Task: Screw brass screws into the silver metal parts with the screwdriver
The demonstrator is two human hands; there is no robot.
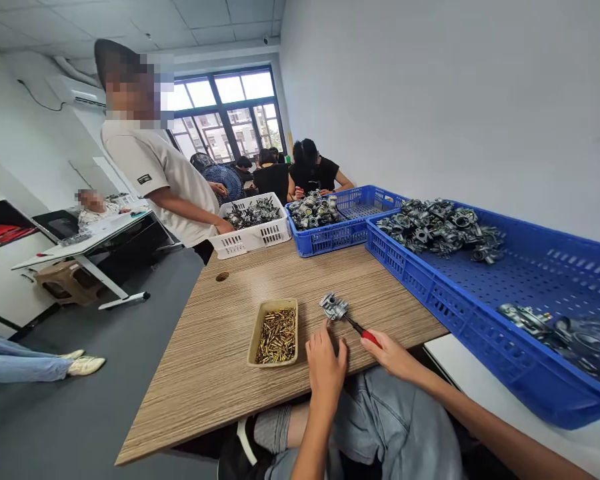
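A red-handled screwdriver (370,338) is gripped in my right hand (391,353), its dark shaft pointing up and left. The shaft's far end meets a small grey metal carburetor body (334,307) on the wooden table (220,373). Just below that part, my left hand (325,363) rests on the tabletop, thumb apart from the fingers. Its fingertips are close to the carburetor body; whether they touch it I cannot tell. Left of my left hand stands a shallow beige tray (252,343) filled with small brass pieces (277,337), slim and screw-like.
A long blue crate (480,320) with carburetor parts (440,227) lies along the right. Another blue crate (330,238) and a white crate (253,242) of metal parts line the table's far side. A standing person (160,173) has a hand at the white crate; others sit behind.
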